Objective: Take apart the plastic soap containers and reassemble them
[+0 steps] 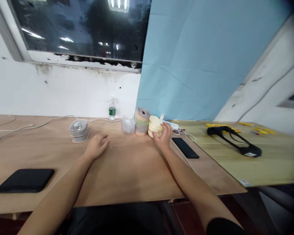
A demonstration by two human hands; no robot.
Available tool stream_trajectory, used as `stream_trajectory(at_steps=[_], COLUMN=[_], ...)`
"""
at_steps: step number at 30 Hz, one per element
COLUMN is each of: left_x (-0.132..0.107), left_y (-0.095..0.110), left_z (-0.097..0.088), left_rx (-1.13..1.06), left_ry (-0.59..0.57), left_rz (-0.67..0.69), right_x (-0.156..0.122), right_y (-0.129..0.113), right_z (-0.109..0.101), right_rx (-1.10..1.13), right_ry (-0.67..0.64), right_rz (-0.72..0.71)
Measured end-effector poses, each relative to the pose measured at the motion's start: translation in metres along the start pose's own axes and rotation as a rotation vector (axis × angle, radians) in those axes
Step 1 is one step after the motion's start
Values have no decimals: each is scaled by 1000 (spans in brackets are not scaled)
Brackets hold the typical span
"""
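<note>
Across our plywood desk (127, 176), our right hand (163, 137) curls around a stack of pale yellow discs (155, 126), while our left hand (96, 147) lies open, a round lidded tub (78, 130) just beyond its fingers.

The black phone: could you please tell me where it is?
In the head view, the phone lies on the desk just right of the right hand, beside a white cable.
</note>
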State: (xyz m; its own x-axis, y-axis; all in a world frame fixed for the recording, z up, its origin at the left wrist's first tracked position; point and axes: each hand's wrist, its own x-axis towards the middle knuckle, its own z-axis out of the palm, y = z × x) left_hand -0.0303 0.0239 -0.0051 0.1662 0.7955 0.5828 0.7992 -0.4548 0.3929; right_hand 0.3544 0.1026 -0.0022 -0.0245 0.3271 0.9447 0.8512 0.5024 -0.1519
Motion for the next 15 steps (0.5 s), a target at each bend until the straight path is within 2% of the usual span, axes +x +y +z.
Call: stream_trajectory(at_steps=[2,4,7,10,13,15], left_x=[3,4,2,0,0,1], left_y=[-3,-9,-25,-46,-65,-70], left_z=[-13,-28,-45,-51,-49,-47], left_rx=[115,245,369,367,240,234], left_ry=[193,383,507,504,389,390], left_rz=[-8,-117,-317,-501,-641,-661], right_x=[-10,-21,-32,-35,-34,-32], right_y=[-31,-65,-106,-125,-126,-122], right_z=[-1,-1,4,12,16,15], right_rx=[127,258,403,473,468,453], right_ry=[-114,-317,-618,-758,-776,-774], right_rz=[-98,-203,-335,-358,-309,-287])
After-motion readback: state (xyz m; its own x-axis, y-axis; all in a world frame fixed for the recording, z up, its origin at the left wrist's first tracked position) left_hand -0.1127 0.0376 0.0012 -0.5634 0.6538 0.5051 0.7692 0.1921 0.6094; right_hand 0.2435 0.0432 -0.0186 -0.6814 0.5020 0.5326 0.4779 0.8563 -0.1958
